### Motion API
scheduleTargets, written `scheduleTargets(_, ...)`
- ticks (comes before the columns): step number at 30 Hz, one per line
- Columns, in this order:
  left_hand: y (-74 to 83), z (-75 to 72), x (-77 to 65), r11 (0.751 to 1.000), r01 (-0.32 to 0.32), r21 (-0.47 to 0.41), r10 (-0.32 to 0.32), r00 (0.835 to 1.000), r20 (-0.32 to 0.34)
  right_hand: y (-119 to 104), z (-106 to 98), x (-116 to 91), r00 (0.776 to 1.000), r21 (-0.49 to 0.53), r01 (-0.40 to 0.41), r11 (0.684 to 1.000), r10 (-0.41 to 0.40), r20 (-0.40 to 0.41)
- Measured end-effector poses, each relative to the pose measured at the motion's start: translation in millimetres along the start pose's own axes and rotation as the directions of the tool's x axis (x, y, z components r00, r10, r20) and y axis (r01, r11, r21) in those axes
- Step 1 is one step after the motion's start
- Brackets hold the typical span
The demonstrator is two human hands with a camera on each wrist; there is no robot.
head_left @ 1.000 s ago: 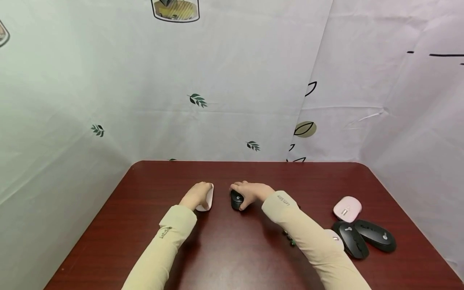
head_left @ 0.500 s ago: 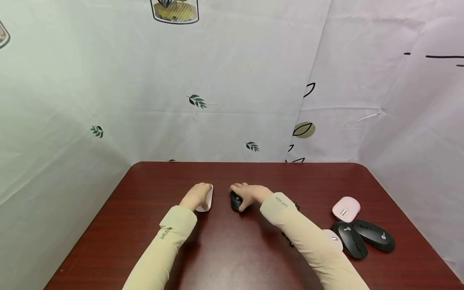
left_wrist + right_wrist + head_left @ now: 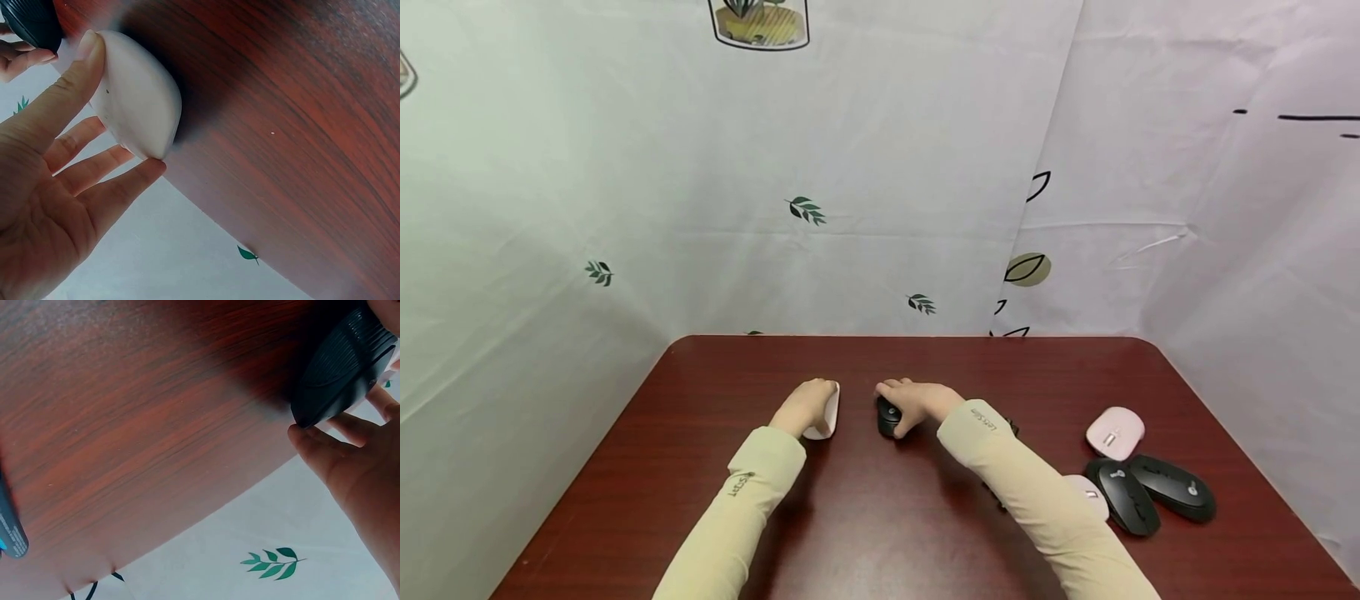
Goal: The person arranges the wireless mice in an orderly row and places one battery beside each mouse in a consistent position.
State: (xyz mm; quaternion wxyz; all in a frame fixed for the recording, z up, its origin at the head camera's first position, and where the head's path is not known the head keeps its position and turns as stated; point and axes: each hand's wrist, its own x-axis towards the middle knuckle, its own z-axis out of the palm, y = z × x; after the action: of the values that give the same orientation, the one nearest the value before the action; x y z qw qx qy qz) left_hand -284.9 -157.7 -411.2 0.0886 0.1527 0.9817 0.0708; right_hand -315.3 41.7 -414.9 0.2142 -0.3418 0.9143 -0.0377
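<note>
Near the middle of the table, my left hand (image 3: pixel 805 406) pinches a pale computer mouse (image 3: pixel 831 419) by its edges. In the left wrist view the thumb lies on the near side of this pale mouse (image 3: pixel 139 94) and fingertips touch its lower end. My right hand (image 3: pixel 919 400) grips a black computer mouse (image 3: pixel 887 417) a short way to the right. Its ribbed surface shows in the right wrist view, where fingertips touch the lower end of the black mouse (image 3: pixel 340 372). The two held mice are apart. Whether either touches the tabletop is hard to tell.
At the table's right lie a pink mouse (image 3: pixel 1116 433), two black mice (image 3: pixel 1124 497) (image 3: pixel 1174 488) and another pale mouse (image 3: pixel 1092 497) partly behind the right sleeve. A dark object, mostly hidden, lies under the right forearm (image 3: pixel 1037 492). Patterned white cloth (image 3: pixel 850 275) hangs behind the table.
Both hands keep their holds on the mice in nearly the same places. Only the head view has shifted slightly.
</note>
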Motion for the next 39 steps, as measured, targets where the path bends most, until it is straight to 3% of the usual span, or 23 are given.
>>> scheduleTargets(8,-3.5,3.5,1.5,1.0,0.004,0.0,-0.004,1.0,-0.016,1.3,-1.0,-4.3,1.0,0.117,0.005,0.993,-0.007,0.016)
scheduleTargets(13,-3.9,4.4,2.2,1.0,-0.004,0.0,0.004,1.0,-0.017,0.1,-8.4,-12.6,0.999,0.162,0.027,0.986,-0.023,-0.03)
scheduleTargets(23,-4.5,2.2,0.1,1.0,0.007,-0.003,-0.007,1.0,-0.011,-9.4,-23.2,-34.8,0.984,0.088,0.104,0.991,-0.089,-0.156)
scheduleTargets(28,-4.6,2.2,-0.6,1.0,-0.012,0.0,0.012,1.0,-0.025,-9.3,-28.8,-51.5,0.964,0.057,0.131,0.99,-0.114,-0.242)
scheduleTargets(39,-4.1,1.6,-1.0,1.0,-0.028,0.011,0.028,0.999,-0.029,6.4,-32.2,-98.7,0.924,0.077,0.12,0.99,-0.083,-0.372)
